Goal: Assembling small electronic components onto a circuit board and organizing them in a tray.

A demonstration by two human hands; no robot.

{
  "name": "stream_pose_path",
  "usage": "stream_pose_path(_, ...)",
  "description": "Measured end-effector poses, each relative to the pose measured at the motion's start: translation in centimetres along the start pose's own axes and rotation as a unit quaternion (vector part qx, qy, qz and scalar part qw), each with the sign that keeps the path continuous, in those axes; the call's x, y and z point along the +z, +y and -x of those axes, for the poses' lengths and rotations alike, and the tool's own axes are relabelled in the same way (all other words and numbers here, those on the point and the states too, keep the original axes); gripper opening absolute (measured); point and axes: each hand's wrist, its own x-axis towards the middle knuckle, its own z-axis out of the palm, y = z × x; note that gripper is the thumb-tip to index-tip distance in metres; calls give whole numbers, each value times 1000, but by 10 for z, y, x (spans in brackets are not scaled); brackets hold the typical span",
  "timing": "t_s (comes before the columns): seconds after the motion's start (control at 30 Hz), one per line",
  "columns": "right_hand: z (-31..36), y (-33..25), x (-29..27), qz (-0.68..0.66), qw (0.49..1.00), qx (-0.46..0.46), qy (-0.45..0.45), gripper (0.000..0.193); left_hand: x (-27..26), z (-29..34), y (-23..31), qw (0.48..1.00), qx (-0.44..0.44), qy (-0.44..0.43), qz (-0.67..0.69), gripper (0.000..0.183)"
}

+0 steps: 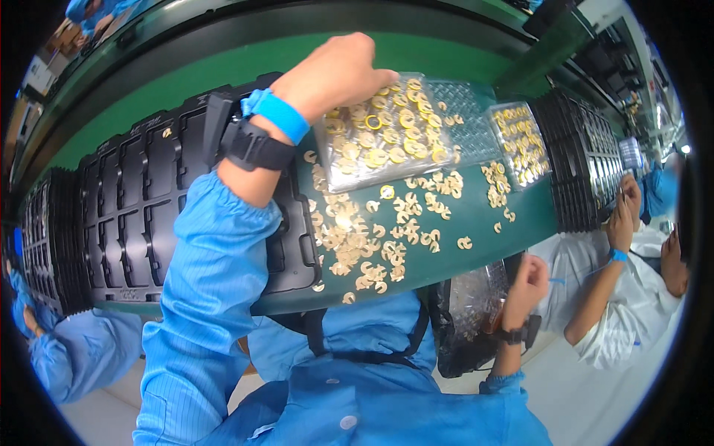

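- Clear tray, filled with cream and yellow pieces, lies on the green table, just right of a large black tray; a bright yellow ring shows among its pieces.
- Smaller-looking clear tray, farther right, also holds rows of pieces, beside a stack of black trays.
- Black tray at the left has bare pockets, with one small piece lying near its upper edge.
- Dark bag below the table edge contains clear plastic.
- Loose pieces are strewn over the table in front of the first tray.
- Left hand is at that tray's far left corner, fingers bent; whether it grips the rim cannot be told.
- Right hand is half curled near the bag; whether it holds anything cannot be told.
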Motion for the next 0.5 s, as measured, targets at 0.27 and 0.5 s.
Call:
stream_pose_path(0.27,-55,-172,66,-112,965,-183,-153,15,-6,3,10,990,-19,-140,-6,61)
stream_pose_path(0.5,-85,-223,137,-89,939,-187,-275,27,-14,4,2,993,-16,-111,22,45)
